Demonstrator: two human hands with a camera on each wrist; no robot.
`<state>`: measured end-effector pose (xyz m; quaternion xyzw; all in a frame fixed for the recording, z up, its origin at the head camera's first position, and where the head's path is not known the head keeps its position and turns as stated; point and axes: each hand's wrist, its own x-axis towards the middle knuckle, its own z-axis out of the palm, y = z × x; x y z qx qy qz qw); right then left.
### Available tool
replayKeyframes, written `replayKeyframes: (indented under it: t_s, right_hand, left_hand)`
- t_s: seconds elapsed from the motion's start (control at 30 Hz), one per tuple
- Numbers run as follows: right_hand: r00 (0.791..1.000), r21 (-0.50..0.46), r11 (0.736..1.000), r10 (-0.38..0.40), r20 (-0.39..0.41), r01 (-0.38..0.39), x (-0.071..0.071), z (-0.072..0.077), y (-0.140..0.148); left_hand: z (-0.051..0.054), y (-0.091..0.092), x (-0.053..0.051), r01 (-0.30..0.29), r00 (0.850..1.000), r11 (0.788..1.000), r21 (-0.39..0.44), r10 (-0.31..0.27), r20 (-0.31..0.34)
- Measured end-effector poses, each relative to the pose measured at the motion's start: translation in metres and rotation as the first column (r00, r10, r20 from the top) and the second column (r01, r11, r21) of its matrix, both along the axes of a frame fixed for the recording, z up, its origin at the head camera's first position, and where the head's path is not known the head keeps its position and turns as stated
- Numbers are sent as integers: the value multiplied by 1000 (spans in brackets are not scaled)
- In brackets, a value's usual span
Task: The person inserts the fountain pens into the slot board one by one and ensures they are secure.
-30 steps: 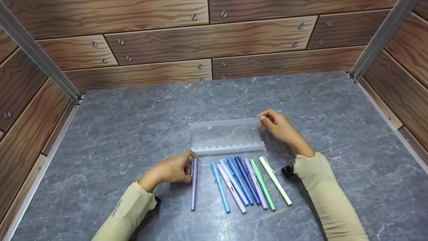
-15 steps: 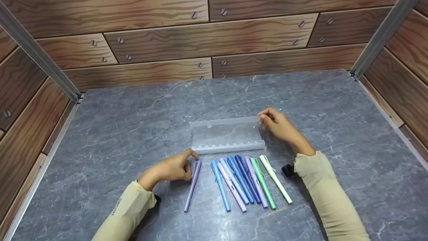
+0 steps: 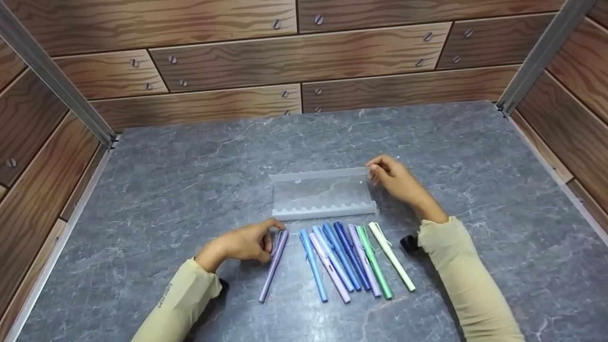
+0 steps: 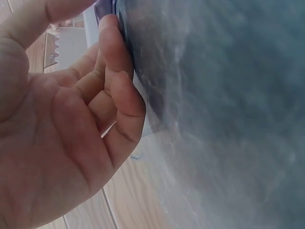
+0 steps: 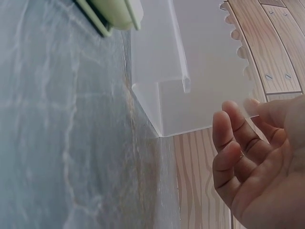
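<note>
My left hand [image 3: 242, 241] holds a purple pen [image 3: 270, 275] between thumb and fingers near its capped end; the pen lies slanted on the table, its tail toward me. In the left wrist view only a bit of the purple pen [image 4: 106, 6] shows at the top edge, by the fingertips. A clear plastic pen holder [image 3: 323, 192] with a scalloped front strip lies behind the pens. My right hand [image 3: 401, 183] pinches its far right corner. The right wrist view shows thumb and finger on the sheet's edge [image 5: 205, 112], the other fingers loosely bent.
To the right of the purple pen lies a row of several capped pens: a light blue pen [image 3: 313, 266], lilac and darker blue ones, a green pen [image 3: 375, 263] and a pale green pen [image 3: 392, 256]. Wood-patterned walls [image 3: 299, 57] border the grey marbled table [image 3: 190, 166].
The purple pen has turned from nearly straight to slanted, its cap end shifting right and its tail left. Left fingertips moved slightly right with it. My right hand and the pen holder stay in place.
</note>
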<state>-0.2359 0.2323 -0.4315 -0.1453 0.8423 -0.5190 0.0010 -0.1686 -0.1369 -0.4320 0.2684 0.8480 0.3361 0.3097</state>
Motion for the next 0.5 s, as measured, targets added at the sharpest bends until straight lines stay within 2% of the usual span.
replayKeyframes:
  t_s: [0.5]
  right_hand:
    - [1000,1,1000,5,-11,-5,1,1,0]
  left_hand:
    - [1,7,-1,0,997,995,-99,-8,-79]
